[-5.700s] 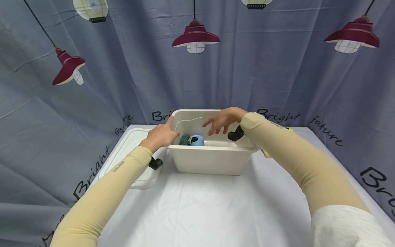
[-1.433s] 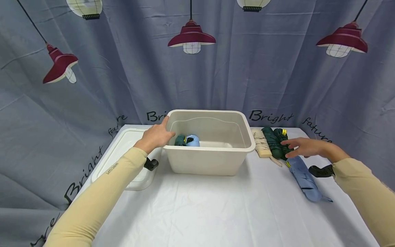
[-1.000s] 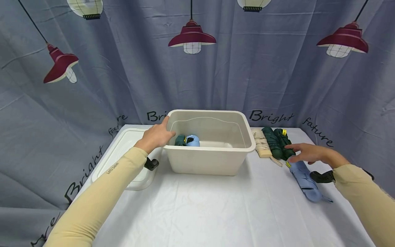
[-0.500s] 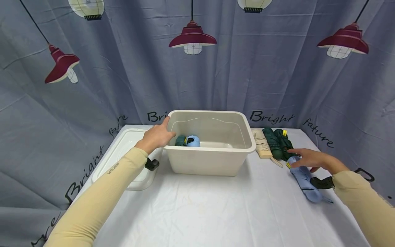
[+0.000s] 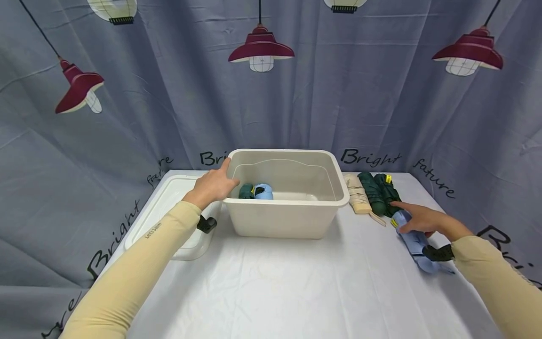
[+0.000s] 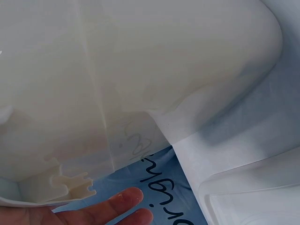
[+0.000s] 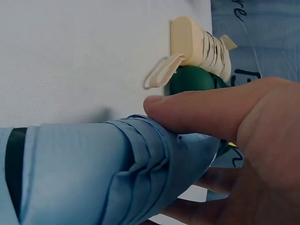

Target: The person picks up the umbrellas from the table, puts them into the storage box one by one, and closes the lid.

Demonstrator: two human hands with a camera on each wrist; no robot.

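Note:
On the right of the table lies a light blue folded umbrella, a dark band around it. My right hand has it near its far end, thumb on one side of the pleated fabric and fingers reaching round the other. My left hand rests at the left front corner of the off-white plastic bin, thumb over the rim. In the left wrist view its fingers stretch straight past the bin's end. Inside the bin, at the left, are a dark green bundle and a light blue one.
Beyond the right hand, a cream folded umbrella with a wrist loop and two dark green ones lie side by side, close to the bin. A white lid lies on the left. A grey-blue curtain hangs behind the table.
My right hand was over the bin earliest, then by the green umbrellas. It has since come down onto the blue umbrella and taken hold. The left hand has stayed at the bin's corner.

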